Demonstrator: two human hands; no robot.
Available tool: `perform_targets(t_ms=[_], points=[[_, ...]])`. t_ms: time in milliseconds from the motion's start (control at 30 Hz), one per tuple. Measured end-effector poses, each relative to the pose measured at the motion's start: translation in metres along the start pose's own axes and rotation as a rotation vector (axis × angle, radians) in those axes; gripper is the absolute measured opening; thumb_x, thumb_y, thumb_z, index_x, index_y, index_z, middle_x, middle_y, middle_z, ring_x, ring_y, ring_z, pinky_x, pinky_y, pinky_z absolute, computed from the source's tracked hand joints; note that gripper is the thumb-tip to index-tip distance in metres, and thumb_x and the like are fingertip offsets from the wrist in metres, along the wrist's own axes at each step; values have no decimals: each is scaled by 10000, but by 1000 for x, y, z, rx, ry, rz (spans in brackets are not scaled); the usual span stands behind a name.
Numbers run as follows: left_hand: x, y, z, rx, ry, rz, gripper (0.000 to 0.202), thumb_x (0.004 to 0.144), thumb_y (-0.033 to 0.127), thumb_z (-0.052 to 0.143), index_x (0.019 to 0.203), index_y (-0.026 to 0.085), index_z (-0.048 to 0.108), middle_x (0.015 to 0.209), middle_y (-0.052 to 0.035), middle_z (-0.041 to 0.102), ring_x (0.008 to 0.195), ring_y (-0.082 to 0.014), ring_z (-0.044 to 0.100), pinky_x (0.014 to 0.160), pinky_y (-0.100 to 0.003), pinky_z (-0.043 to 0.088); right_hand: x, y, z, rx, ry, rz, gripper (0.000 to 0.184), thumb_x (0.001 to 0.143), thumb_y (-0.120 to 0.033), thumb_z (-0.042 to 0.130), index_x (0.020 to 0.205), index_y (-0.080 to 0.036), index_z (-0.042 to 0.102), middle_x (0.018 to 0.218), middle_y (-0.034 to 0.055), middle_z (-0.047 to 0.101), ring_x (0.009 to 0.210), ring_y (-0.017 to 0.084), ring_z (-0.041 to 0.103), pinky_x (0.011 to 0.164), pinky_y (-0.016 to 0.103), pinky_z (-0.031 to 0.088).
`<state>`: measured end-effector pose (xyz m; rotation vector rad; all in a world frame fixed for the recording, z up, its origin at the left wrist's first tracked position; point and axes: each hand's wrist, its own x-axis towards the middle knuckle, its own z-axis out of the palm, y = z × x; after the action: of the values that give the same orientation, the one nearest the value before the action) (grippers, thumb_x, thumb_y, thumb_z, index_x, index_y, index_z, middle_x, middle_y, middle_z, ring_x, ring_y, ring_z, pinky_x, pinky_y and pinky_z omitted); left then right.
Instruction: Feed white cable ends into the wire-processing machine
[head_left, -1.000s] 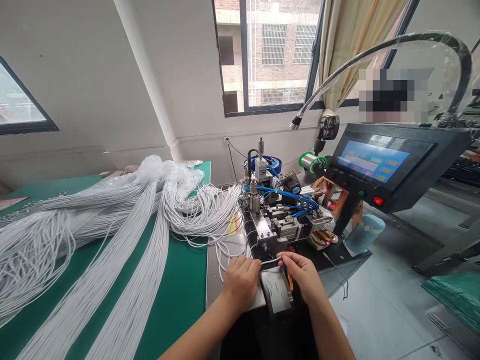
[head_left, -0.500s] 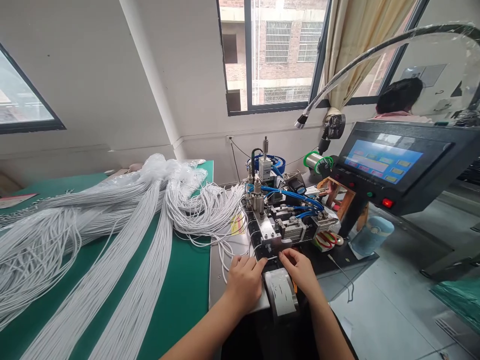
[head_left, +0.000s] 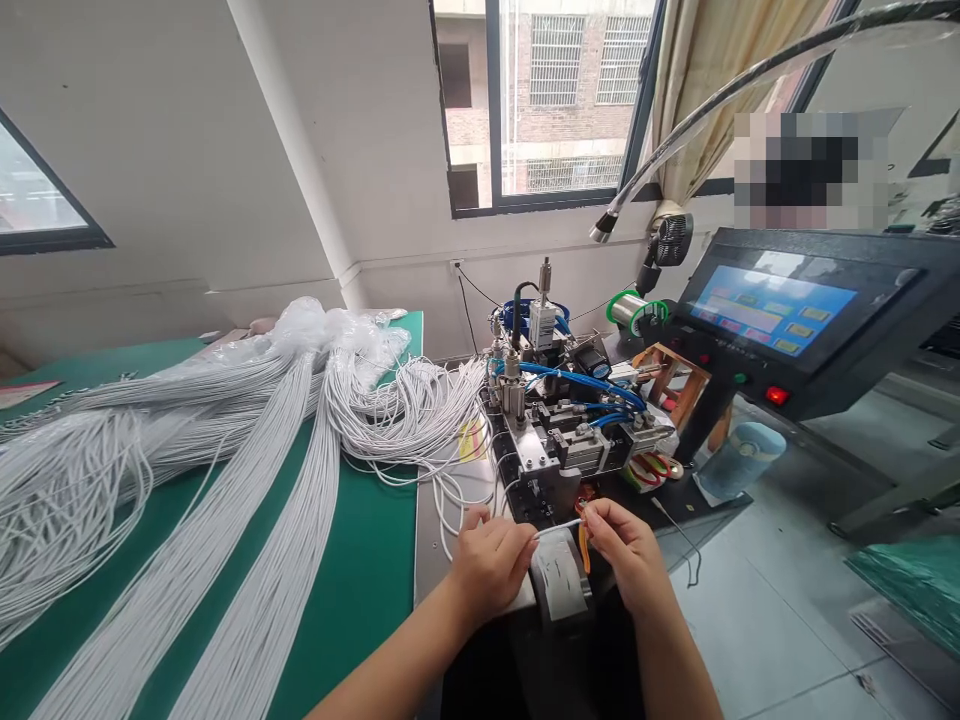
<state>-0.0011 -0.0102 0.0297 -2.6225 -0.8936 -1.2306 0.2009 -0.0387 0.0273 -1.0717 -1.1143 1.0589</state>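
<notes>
Holding cable (head_left: 559, 528) (white), left hand (head_left: 489, 560) curled, right hand (head_left: 624, 548) pinching

Daylight, bright, at window (head_left: 570, 105); shadows soft. Screen (head_left: 772, 310): lit, pale glare along top. Wide-angle stretch toward edges. Pixelated patch, upper right. Hands (head_left: 491, 562) fairly sharp.

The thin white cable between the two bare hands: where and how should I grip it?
Probably pinch the thin white cable mid-span from above: there it runs nearly straight and uncovered between left hand and right hand, while a curved pale block shows just below.
</notes>
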Motion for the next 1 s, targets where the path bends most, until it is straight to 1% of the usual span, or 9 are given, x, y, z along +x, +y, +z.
perform_targets(t_ms=[133, 200, 300, 400, 467, 600, 767, 867, 1000], points=[[-2, 0, -2, -83, -35, 112, 193, 923, 200, 391, 864, 182, 574, 619, 20, 579, 556, -109, 508, 668, -303, 325, -8, -7, 1, 56, -25, -4, 330, 850, -459, 611, 711, -169, 539, 648, -18, 395, 552, 112, 318, 492, 229, 275], [-3, -1, -2, -90, -44, 123, 195, 921, 207, 394, 874, 181, 581, 609, 20, 566, 551, -110, 503, 647, -298, 323, -9, -7, 1, 46, -36, 4, 341, 853, -467, 601, 706, -170, 526, 644, -21, 384, 538, 107, 298, 482, 228, 260], [-4, -2, 0, -34, -51, 35, 176, 910, 200, 432, 927, 196, 607, 625, 19, 568, 572, -119, 522, 642, -306, 314, -3, -2, 1, -19, -26, 11, 349, 854, -488, 585, 722, -171, 523, 644, -19, 402, 539, 111, 326, 486, 226, 279], [-5, -4, 4, 42, -63, -117, 228, 906, 182, 448, 1051, 226, 619, 718, 5, 611, 670, -135, 573, 700, -324, 318, 10, 9, 0, -152, -20, -10, 327, 854, -473, 573, 736, -171, 532, 663, -12, 442, 597, 133, 405, 544, 233, 332], [-6, -5, 7, 79, -66, -172, 274, 899, 161, 442, 1095, 237, 619, 768, -5, 624, 728, -147, 590, 745, -341, 312, 19, 18, -1, -260, -47, -35, 299, 857, -442, 560, 736, -169, 540, 685, -9, 465, 644, 146, 435, 596, 241, 350], [-7, -6, 10, 127, -72, -191, 321, 865, 105, 427, 1064, 240, 639, 774, -9, 628, 739, -156, 583, 783, -363, 286, 32, 32, 0, -398, -131, -55, 278, 865, -413, 512, 726, -173, 531, 700, -6, 475, 686, 164, 450, 652, 256, 356], [-7, -5, 11, 165, -123, -200, 337, 829, 94, 461, 1052, 272, 640, 796, -2, 633, 755, -164, 567, 797, -369, 277, 34, 34, 1, -408, -159, -85, 271, 880, -409, 480, 738, -180, 511, 715, -4, 474, 703, 171, 452, 663, 258, 359], [-7, -5, 12, 193, -187, -214, 352, 826, 105, 468, 1070, 299, 633, 808, -6, 628, 777, -172, 561, 806, -374, 279, 35, 33, 1, -406, -165, -100, 264, 885, -402, 477, 737, -184, 501, 708, -8, 464, 695, 168, 446, 656, 255, 355], [-6, -3, 12, 223, -297, -234, 395, 825, 123, 474, 1141, 321, 603, 864, -17, 626, 831, -185, 562, 845, -390, 279, 37, 37, 1, -406, -165, -119, 252, 889, -387, 471, 738, -187, 493, 703, -12, 456, 681, 162, 436, 644, 252, 349]])
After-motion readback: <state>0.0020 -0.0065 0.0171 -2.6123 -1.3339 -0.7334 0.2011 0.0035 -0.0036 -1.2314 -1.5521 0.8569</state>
